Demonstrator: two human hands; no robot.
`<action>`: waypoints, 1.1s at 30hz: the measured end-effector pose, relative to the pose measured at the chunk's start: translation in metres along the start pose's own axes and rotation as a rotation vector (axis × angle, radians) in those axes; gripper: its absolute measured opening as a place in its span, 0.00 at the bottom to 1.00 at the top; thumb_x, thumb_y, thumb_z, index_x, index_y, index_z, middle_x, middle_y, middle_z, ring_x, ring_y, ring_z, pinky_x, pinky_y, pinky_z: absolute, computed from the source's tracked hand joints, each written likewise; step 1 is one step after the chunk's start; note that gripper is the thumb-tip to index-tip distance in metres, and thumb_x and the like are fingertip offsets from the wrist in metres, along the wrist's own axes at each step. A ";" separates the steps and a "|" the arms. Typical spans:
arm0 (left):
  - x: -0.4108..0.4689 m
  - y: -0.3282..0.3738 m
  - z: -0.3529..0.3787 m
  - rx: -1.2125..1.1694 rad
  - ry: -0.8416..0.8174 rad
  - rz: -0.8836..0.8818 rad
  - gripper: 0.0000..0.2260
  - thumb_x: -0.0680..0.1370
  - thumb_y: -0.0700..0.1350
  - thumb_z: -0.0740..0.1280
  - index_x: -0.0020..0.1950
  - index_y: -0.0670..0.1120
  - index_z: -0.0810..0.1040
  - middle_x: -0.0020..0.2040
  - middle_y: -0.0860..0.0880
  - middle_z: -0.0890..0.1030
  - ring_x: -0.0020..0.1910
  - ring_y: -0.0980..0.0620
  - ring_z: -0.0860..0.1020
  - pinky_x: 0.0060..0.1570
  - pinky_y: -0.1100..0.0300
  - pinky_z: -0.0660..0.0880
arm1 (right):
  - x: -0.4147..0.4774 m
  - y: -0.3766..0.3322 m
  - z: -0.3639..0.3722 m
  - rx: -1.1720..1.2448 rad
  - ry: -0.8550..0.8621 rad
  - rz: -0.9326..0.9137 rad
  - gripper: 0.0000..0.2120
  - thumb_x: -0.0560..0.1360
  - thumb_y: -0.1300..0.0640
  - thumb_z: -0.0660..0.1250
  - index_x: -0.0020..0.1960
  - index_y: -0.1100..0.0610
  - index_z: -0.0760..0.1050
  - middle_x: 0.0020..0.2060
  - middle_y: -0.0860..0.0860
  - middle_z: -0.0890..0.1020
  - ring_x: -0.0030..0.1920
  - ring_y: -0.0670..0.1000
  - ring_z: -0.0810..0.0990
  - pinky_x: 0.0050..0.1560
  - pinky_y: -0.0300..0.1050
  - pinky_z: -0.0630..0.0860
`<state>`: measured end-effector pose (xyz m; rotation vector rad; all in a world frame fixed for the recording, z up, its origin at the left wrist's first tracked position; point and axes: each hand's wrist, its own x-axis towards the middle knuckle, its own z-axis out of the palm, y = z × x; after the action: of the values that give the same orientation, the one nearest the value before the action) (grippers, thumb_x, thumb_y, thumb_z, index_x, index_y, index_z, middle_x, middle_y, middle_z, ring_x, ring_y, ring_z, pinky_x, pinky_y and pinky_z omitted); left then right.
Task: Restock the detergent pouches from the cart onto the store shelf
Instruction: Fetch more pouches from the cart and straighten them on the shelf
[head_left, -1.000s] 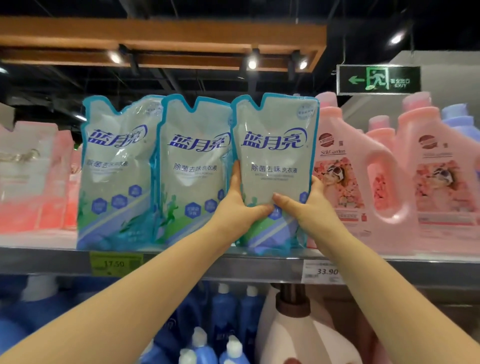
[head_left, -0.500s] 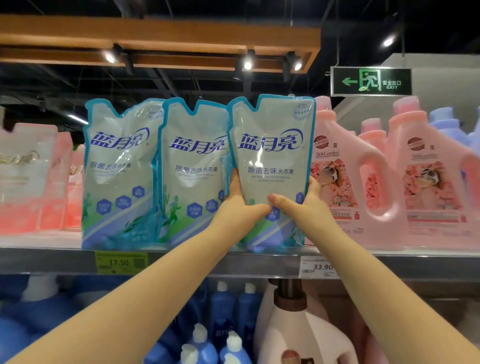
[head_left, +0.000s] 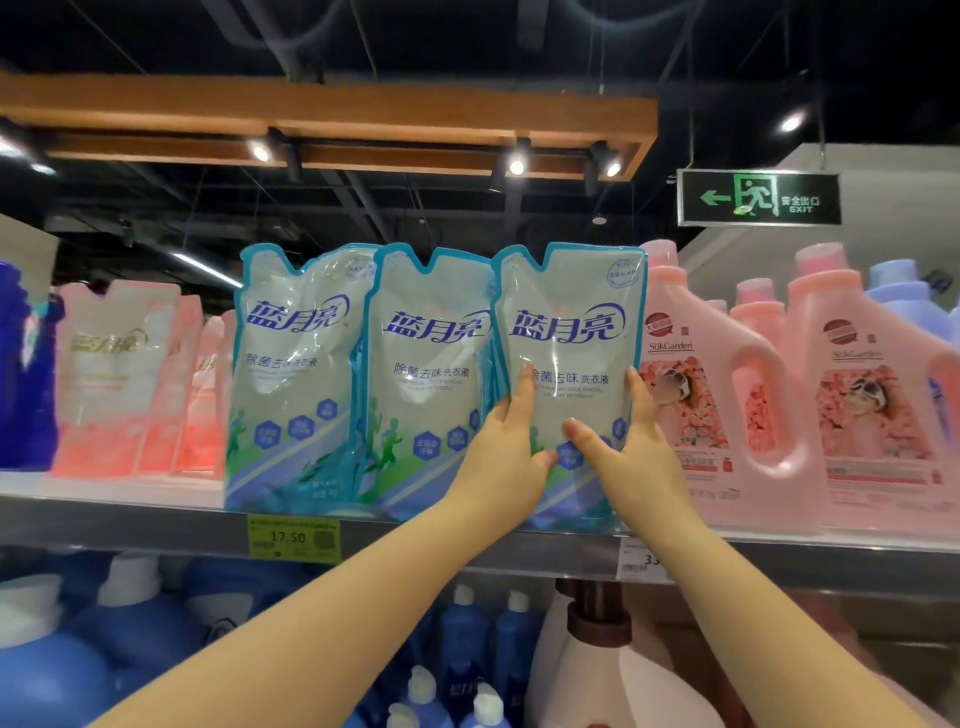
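Note:
Three blue-and-white detergent pouches stand upright in a row on the top shelf (head_left: 156, 525). The right pouch (head_left: 571, 312) is held from both sides. My left hand (head_left: 506, 457) grips its left edge, thumb across the lower front. My right hand (head_left: 628, 447) grips its right edge, thumb also on the front. The middle pouch (head_left: 431, 374) and the left pouch (head_left: 291, 374) stand untouched beside it. The cart is out of view.
Pink detergent jugs (head_left: 727, 395) stand tight against the held pouch's right side. Pink pouches (head_left: 114, 374) fill the shelf's left. Blue bottles (head_left: 467, 639) and a white jug (head_left: 597, 665) sit on the shelf below. Price tags (head_left: 293, 538) hang on the shelf rail.
Both hands have slid higher up the sides of the right pouch. The pouch stays upright in its place on the shelf. The camera has tilted upward.

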<state>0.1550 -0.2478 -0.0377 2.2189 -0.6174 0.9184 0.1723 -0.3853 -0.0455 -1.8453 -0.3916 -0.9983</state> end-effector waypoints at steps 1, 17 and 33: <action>0.000 0.000 0.000 0.004 -0.002 0.006 0.37 0.78 0.45 0.64 0.77 0.53 0.40 0.74 0.47 0.60 0.71 0.49 0.64 0.66 0.61 0.62 | 0.000 0.000 0.000 -0.018 -0.001 0.002 0.40 0.73 0.46 0.68 0.76 0.44 0.48 0.68 0.50 0.71 0.65 0.50 0.72 0.61 0.45 0.69; -0.012 -0.019 0.001 -0.074 -0.001 0.015 0.43 0.74 0.38 0.69 0.76 0.59 0.43 0.71 0.48 0.67 0.67 0.50 0.69 0.66 0.58 0.67 | -0.021 -0.006 0.005 -0.331 0.033 0.019 0.36 0.77 0.41 0.59 0.77 0.49 0.44 0.69 0.55 0.67 0.64 0.59 0.72 0.56 0.52 0.70; -0.015 -0.017 0.001 -0.093 -0.027 -0.022 0.49 0.71 0.48 0.73 0.75 0.58 0.37 0.66 0.46 0.73 0.61 0.49 0.75 0.58 0.61 0.72 | -0.028 -0.010 0.000 -0.432 -0.035 0.068 0.45 0.72 0.36 0.63 0.77 0.48 0.39 0.69 0.54 0.67 0.64 0.59 0.72 0.57 0.53 0.72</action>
<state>0.1564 -0.2343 -0.0564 2.1541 -0.6347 0.8334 0.1485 -0.3763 -0.0615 -2.2478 -0.1369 -1.0643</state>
